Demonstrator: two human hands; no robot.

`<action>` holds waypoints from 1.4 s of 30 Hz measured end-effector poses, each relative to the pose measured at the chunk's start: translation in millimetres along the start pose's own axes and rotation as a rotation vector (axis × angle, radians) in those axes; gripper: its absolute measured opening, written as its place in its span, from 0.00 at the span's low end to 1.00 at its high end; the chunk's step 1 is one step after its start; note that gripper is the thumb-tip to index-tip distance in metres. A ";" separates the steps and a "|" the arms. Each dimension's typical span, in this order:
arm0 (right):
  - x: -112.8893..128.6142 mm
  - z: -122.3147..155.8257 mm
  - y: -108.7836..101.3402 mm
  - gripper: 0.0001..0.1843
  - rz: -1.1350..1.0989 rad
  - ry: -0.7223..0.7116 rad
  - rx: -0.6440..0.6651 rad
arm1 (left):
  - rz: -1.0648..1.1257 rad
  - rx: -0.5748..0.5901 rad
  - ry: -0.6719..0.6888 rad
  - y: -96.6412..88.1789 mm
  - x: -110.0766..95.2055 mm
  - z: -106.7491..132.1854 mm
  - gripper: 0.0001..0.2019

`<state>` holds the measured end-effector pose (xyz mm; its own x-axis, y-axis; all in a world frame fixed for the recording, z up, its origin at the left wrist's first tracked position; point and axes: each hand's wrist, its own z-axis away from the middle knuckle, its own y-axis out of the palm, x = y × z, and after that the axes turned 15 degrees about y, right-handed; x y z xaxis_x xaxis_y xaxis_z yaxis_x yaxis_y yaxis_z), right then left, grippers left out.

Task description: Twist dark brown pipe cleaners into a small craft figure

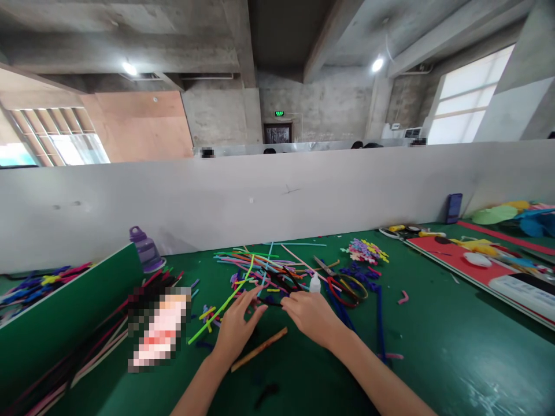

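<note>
While both hands meet just on the near side of the white squeeze bottle (315, 283), a short dark strand (271, 304), probably pipe cleaner, lies between their fingertips, a little to the bottle's left. The left hand (237, 319) has its thumb and forefinger spread apart, and whether it touches the strand I cannot tell. The right hand (310, 311) has its fingers drawn together, knuckles up, hiding whether they pinch the strand's other end.

The step in hand looks like fine handling of that strand. The next move seems to call for a light fingertip pinch, with the right wrist kept clear of the scissors (333, 278) just right of the bottle.

Left of the bottle and beyond it spreads a tangle of coloured pipe cleaners (260, 263), with one lime-green pipe cleaner (225, 306) slanting out toward the left hand. Nearer than the bottle lies a brown stick (259, 349); beyond it to the right sits a heap of pastel flower-shaped pieces (366, 251).

All this rests on a glossy green tabletop (437, 352). Behind the bottle a white partition (277, 202) crosses the view; past it are bare concrete walls, a dark door (278, 133) under a green lit sign (280, 114), and ceiling lamps (129, 68).
</note>
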<state>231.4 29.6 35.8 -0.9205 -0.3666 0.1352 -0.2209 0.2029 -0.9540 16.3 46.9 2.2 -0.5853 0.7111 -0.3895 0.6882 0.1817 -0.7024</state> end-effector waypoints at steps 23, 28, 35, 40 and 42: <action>-33.1 -1.5 -22.6 0.16 -0.056 0.293 -0.212 | -0.136 -0.255 -0.203 -18.9 30.4 1.6 0.13; -44.3 -1.3 -26.1 0.15 -0.075 0.392 -0.339 | -0.155 -0.280 -0.260 -25.7 32.3 1.9 0.14; -36.9 -2.0 -15.4 0.16 -0.151 0.256 -0.318 | -0.009 -0.289 -0.199 -16.9 27.7 -2.9 0.19; -26.4 -3.3 0.3 0.17 -0.111 0.057 -0.158 | 0.514 -0.326 -0.294 -13.5 16.1 -6.5 0.21; -24.0 -3.9 6.3 0.17 -0.083 0.026 -0.111 | 0.613 -0.373 -0.330 -13.4 13.6 -7.4 0.18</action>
<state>250.9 43.2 27.6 -0.9053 -0.3630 0.2208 -0.3298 0.2728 -0.9038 2.3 59.2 10.7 -0.1123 0.5301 -0.8405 0.9934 0.0799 -0.0823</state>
